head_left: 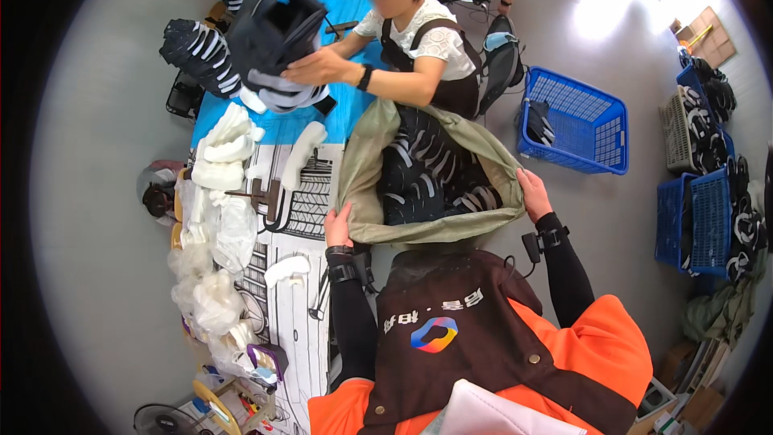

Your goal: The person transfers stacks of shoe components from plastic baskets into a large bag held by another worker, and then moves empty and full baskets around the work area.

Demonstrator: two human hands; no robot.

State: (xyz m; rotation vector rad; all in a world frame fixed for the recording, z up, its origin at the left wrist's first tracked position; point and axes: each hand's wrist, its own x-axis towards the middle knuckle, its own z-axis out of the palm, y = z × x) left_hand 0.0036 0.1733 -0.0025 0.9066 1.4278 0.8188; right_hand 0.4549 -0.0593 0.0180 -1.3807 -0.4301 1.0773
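Two sides of the olive sack [427,231] are in my grasp, left hand [339,225] on the near-left rim, right hand [534,193] on the right. It gapes before me beside the table [291,330], what look like striped black shoe uppers [415,173] inside; I should hold the mouth taut, wide and level.

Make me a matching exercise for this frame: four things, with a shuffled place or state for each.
1. Left hand
2. Right hand
3. Sack
4. Blue basket nearest the sack

A. Gripping the rim at the picture's right
B. Dark material lies at its left end
C. Olive green, open, with dark striped pieces inside
D. Gripping the rim at the picture's left

Pairs: 1-D; 2-A; 3-C; 4-B
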